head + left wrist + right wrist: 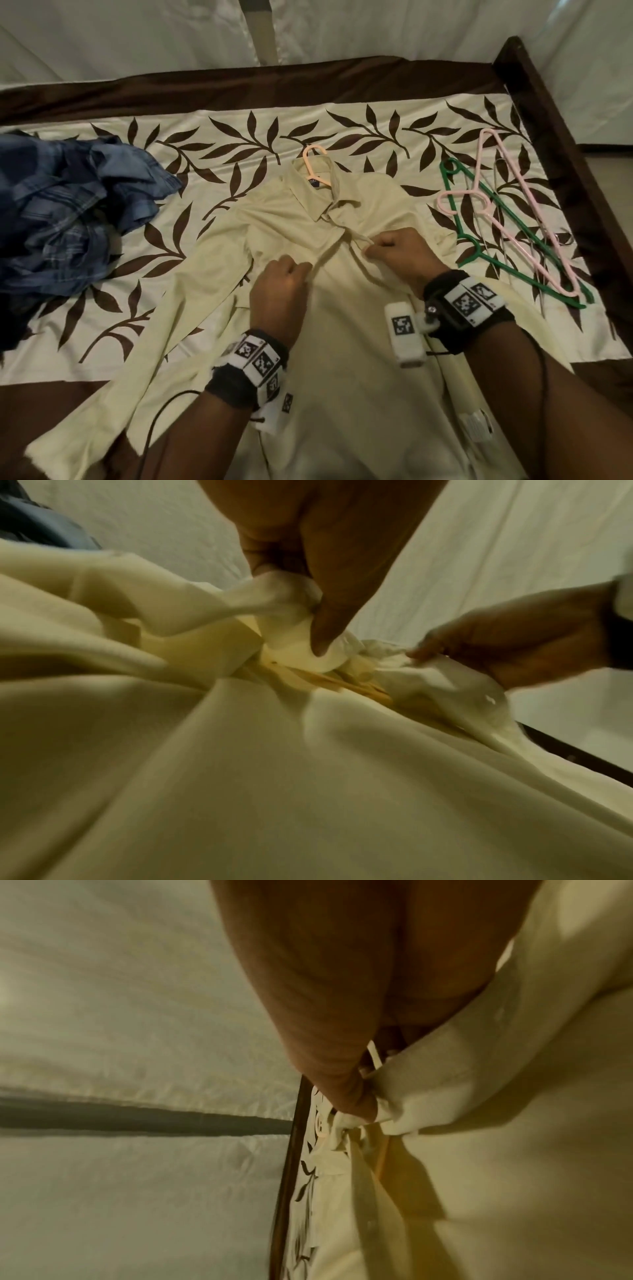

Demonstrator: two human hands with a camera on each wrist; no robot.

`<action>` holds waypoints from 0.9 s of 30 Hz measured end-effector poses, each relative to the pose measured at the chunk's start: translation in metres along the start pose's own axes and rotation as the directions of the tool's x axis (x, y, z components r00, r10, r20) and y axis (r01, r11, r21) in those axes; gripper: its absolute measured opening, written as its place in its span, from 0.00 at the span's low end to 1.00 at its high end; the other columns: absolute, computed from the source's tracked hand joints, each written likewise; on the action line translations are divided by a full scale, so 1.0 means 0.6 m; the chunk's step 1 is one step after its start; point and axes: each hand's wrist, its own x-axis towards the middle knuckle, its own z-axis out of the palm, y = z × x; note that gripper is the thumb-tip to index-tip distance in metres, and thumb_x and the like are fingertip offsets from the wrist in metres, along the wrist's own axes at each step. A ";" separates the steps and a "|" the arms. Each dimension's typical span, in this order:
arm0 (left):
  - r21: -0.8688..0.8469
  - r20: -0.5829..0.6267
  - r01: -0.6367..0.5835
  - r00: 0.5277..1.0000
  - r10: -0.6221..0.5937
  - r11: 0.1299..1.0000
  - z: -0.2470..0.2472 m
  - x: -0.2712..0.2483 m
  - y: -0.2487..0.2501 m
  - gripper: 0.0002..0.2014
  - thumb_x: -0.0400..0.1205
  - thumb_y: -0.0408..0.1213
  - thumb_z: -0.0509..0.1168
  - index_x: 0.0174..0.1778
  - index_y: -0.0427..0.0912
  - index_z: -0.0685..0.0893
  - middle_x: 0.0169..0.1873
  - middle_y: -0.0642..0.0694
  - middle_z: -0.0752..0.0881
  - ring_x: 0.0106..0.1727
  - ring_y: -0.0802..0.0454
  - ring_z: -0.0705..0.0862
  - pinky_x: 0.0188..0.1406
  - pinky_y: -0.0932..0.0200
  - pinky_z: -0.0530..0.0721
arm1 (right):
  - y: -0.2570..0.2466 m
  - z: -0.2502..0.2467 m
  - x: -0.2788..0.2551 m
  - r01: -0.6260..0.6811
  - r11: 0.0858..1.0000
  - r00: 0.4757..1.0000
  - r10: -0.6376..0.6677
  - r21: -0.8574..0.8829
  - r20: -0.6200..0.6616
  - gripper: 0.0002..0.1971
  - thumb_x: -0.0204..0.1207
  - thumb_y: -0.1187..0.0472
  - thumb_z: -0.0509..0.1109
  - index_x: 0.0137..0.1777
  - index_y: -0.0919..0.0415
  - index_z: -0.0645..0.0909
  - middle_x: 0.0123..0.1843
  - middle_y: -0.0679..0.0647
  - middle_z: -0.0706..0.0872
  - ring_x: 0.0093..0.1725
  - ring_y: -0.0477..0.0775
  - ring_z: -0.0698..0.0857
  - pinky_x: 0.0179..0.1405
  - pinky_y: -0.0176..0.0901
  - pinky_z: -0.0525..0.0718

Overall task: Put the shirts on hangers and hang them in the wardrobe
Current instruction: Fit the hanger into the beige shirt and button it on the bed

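Both hands work at the chest of the cream shirt (301,219), which lies front-up on the bed (342,120) directly beneath them. The left hand (279,294) is curled with its fingers pinching one edge of the front opening, and the right hand (399,253), just beside it on the other side of the opening, pinches the opposite edge; the left wrist view shows both pinches drawing the two edges toward each other, so the step in hand looks like fastening a button, though no button can be made out. Just beyond the hands, past the collar, the hook of a peach hanger (317,161) sticks out of the neck, so this shirt appears already threaded onto its hanger. What remains for it, by my reading, is to finish closing the front, lift it by the hook and carry it to the wardrobe, which is not in view. Farther out to the right of the right hand lie spare hangers, a green hanger (507,236) with a pink hanger (534,219) crossing over it, near the dark bed frame. Well off to the left of the left hand sits a crumpled heap of blue shirts (72,209), not yet on hangers. So the task seems early: one shirt nearly dressed, none shown hung, the heap still waiting.
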 end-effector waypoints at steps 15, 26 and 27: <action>-0.415 0.321 0.453 0.884 -0.339 0.789 0.047 -0.016 0.068 0.10 0.81 0.30 0.66 0.54 0.37 0.91 0.53 0.40 0.91 0.56 0.42 0.87 0.61 0.52 0.81 | 0.058 0.045 -0.037 0.087 0.978 0.982 -0.116 -0.192 -0.148 0.07 0.79 0.61 0.71 0.49 0.62 0.90 0.42 0.49 0.88 0.48 0.52 0.85 0.47 0.38 0.74; -0.258 0.379 0.478 0.850 -0.367 0.840 0.099 0.018 0.057 0.07 0.80 0.41 0.71 0.50 0.44 0.90 0.50 0.43 0.88 0.55 0.43 0.84 0.53 0.52 0.77 | 0.075 0.044 -0.046 0.004 0.984 0.994 0.016 0.178 -0.111 0.08 0.71 0.70 0.79 0.44 0.58 0.88 0.34 0.47 0.86 0.26 0.32 0.81 0.33 0.27 0.80; -0.273 0.367 0.477 0.854 -0.368 0.836 0.100 0.017 0.057 0.06 0.80 0.41 0.71 0.47 0.44 0.90 0.48 0.43 0.87 0.53 0.43 0.83 0.49 0.53 0.76 | 0.074 0.044 -0.046 0.006 0.977 0.992 0.020 0.211 -0.121 0.07 0.72 0.71 0.78 0.45 0.59 0.88 0.34 0.48 0.86 0.27 0.32 0.81 0.33 0.25 0.79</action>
